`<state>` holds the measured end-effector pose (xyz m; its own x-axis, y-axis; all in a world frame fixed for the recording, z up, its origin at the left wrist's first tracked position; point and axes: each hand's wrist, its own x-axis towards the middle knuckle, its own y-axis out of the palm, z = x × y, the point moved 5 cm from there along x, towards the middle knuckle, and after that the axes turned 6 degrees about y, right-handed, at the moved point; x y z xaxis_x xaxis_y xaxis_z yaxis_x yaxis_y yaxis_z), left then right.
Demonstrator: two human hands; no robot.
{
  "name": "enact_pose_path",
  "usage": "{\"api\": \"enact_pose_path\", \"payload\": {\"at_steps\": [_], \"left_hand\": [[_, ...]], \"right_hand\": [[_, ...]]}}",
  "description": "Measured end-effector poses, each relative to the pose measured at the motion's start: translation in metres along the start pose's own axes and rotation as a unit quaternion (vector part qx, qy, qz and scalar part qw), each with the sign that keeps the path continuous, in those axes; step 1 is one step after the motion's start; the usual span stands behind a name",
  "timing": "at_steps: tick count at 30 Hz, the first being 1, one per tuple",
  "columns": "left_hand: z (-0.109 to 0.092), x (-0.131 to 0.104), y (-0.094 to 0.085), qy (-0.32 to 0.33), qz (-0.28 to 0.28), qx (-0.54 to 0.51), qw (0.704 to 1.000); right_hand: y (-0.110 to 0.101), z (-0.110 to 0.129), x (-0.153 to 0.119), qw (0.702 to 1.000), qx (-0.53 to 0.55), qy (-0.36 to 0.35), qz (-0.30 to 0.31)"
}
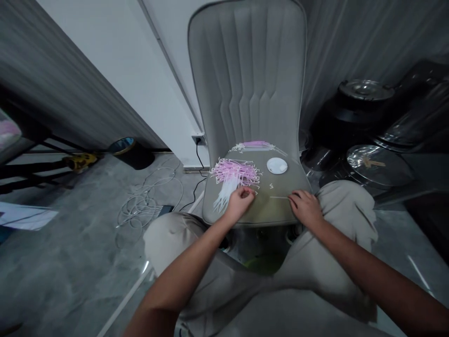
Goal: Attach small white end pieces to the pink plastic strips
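On the seat of a grey chair lies a heap of thin pink sticks with white ends, and a bundle of white sticks overlaps it. My left hand is at the right edge of the white bundle, its fingers pinched; what they hold is too small to make out. My right hand grips the right end of a thin white stick, which points left across the seat. A round white dish and a small white piece lie between the heap and the seat's right side.
More pink and white sticks lie against the backrest. A black bin and coiled white cable are on the floor at left. Dark pots with shiny lids stand at right. My knees flank the seat.
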<state>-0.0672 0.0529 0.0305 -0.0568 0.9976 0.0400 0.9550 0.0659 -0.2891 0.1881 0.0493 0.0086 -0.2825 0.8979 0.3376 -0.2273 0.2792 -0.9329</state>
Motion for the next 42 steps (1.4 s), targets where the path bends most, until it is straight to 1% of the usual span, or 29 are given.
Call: {"api": "enact_pose_path", "payload": {"at_steps": [3, 7, 13, 16, 18, 23, 29, 33, 36, 39, 42], "left_hand": [[-0.001, -0.004, 0.013, -0.004, 0.013, -0.013, 1.0], [-0.001, -0.007, 0.026, 0.012, 0.033, -0.005, 0.999], [0.007, -0.011, 0.045, 0.039, 0.077, 0.065, 0.994], [0.004, -0.012, 0.05, 0.054, 0.088, 0.111, 0.988], [-0.001, -0.014, 0.053, 0.075, 0.101, 0.142, 0.982], [-0.007, -0.018, 0.055, 0.116, 0.124, 0.22, 0.961], [-0.008, -0.015, 0.057, 0.113, 0.14, 0.291, 0.94], [-0.007, -0.011, 0.057, 0.112, 0.138, 0.309, 0.934], [0.001, -0.01, 0.054, 0.108, 0.133, 0.313, 0.934], [0.008, -0.011, 0.05, 0.107, 0.127, 0.317, 0.934], [0.01, -0.013, 0.047, 0.116, 0.126, 0.319, 0.932]], "right_hand": [[0.001, 0.009, -0.005, 1.0, -0.015, 0.009, -0.007], [0.0, 0.01, -0.005, 1.0, -0.014, 0.009, -0.01], [-0.009, 0.004, -0.007, 1.0, 0.014, -0.009, -0.001], [-0.011, 0.003, -0.01, 1.0, 0.026, -0.009, 0.006], [-0.009, 0.005, -0.011, 0.999, 0.031, -0.011, 0.012], [-0.005, 0.01, -0.008, 0.998, 0.046, -0.03, 0.027], [0.002, 0.008, 0.008, 0.995, 0.067, -0.06, 0.05], [0.009, 0.007, 0.019, 0.991, 0.067, -0.092, 0.068], [0.012, 0.013, 0.021, 0.986, 0.065, -0.128, 0.084], [0.013, 0.026, 0.021, 0.983, 0.065, -0.147, 0.09], [0.015, 0.04, 0.021, 0.979, 0.074, -0.163, 0.097]]}}
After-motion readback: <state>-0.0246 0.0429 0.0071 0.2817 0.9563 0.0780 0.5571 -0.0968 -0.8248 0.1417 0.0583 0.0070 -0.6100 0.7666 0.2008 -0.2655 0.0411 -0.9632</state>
